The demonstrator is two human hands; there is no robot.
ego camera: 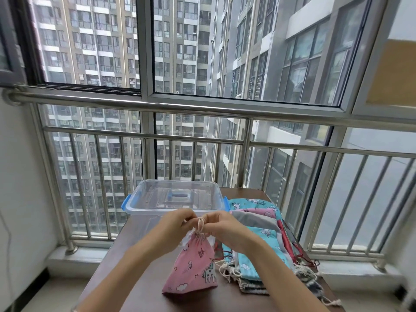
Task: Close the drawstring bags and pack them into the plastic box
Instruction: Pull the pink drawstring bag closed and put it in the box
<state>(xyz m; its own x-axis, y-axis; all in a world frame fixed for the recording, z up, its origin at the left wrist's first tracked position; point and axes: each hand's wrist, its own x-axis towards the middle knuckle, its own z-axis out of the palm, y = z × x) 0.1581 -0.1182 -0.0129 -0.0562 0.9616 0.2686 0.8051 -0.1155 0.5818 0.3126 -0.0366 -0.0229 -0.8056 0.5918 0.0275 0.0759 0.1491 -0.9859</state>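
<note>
Cord (200,224) is pinched by L hand (173,226) and R hand (225,226), fingertips together just above the pink bag (193,269) neck, prob. so the cinched mouth is kept shut while tying. Bag is held upright, base on table (139,278). Box (139,206) is set just behind for packing; pile (258,233) of bags waits at R.

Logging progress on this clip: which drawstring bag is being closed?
The pink unicorn-print bag, neck gathered, its cord pinched by the left hand and right hand; the other bags lie piled flat to its right, untouched.
</note>
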